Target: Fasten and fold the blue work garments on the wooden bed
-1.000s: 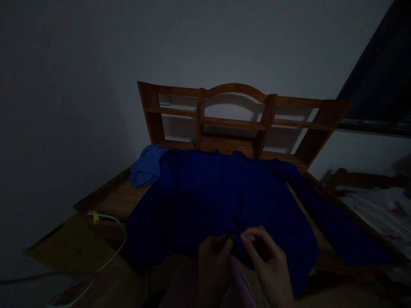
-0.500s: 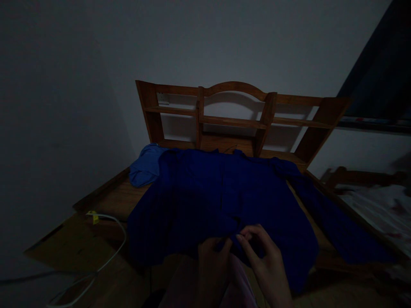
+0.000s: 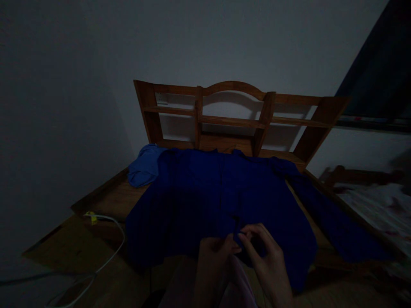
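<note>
wooden desk (image 3: 105, 201), blue shirt (image 3: 199, 196), white cable (image 3: 112, 252)

Both hands sit low in the middle of the view, close together with their fingertips meeting. The left hand (image 3: 213, 256) comes up from the bottom edge, back toward the camera, its fingers curled and the thumb and forefinger pressed together in a pinch at the top. The right hand (image 3: 268, 265) reaches in from the lower right, its wrist angled inward and its fingers bent into a loose arch, the thumb and forefinger tips pinched right beside the left one's. The dim light hides the finer finger detail.
</note>
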The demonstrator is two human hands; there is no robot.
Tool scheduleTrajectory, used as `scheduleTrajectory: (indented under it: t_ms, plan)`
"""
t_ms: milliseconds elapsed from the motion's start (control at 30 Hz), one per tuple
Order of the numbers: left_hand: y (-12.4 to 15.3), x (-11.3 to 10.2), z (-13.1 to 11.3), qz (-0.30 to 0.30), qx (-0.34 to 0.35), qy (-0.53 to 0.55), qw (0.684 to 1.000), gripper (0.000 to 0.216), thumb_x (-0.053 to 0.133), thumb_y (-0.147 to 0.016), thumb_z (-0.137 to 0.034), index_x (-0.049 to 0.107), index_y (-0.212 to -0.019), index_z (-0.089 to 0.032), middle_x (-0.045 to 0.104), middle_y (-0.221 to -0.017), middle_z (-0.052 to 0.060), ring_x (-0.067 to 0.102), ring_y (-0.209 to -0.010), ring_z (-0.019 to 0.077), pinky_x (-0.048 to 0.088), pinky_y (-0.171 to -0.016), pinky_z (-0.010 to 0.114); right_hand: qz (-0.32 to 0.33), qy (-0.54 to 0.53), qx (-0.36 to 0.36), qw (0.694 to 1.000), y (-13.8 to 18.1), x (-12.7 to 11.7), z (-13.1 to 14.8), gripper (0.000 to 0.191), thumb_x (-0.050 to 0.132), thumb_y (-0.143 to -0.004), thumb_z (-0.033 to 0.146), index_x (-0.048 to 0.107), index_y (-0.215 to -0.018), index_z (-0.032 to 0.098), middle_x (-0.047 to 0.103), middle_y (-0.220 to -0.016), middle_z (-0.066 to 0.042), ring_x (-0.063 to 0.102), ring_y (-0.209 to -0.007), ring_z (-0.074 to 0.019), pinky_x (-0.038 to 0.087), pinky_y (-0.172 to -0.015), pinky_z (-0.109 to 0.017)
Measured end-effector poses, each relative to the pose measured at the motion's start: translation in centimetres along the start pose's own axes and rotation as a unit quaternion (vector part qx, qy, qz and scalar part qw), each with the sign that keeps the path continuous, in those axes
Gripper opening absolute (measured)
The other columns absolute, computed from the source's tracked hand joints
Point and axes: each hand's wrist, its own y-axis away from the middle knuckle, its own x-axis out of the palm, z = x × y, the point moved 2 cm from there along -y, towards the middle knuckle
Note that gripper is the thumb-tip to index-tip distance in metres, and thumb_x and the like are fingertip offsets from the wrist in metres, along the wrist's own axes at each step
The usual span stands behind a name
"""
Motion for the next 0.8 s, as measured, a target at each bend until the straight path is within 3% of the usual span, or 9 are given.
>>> scheduleTrajectory:
  t_ms: [133,600,800]
  plan:
    - [-0.1,-0.1,-0.3,0.002,-0.032,0.043,0.999,0.041,0.070,-0.063,-0.048,0.069,-0.058,-0.007,0.070,-0.064,0.012,0.068,-0.065,0.0233,0.052,-0.061,0.026,0.012,0.012,-0.013,1.000,-0.1,0.2,0.2,0.011,0.055,-0.085,0.031,0.055,-0.088,0.021,0.052,-0.082,0.000,0.052,-0.078,-0.0132,0.040,-0.071,-0.024]
    - [-0.7,0.0,1.3,-0.038,-0.028,0.031,0.998,0.037,0.071,-0.065,-0.042,0.070,-0.069,-0.005,0.071,-0.076,0.015,0.067,-0.075,0.0248,0.052,-0.067,0.029,0.030,0.054,-0.025,0.998,-0.1,0.4,0.7,0.008,0.050,-0.086,0.028,0.054,-0.087,0.020,0.052,-0.082,-0.001,0.051,-0.076,-0.0138,0.040,-0.069,-0.025]
    - [-0.9,-0.3,1.0,0.041,-0.025,0.065,0.997,0.037,0.070,-0.066,-0.041,0.071,-0.070,-0.004,0.071,-0.076,0.015,0.067,-0.074,0.0244,0.052,-0.068,0.029,0.030,0.053,-0.027,0.998,-0.1,0.4,0.6,0.007,0.052,-0.085,0.025,0.055,-0.088,0.021,0.053,-0.082,-0.001,0.052,-0.075,-0.0136,0.040,-0.068,-0.024]
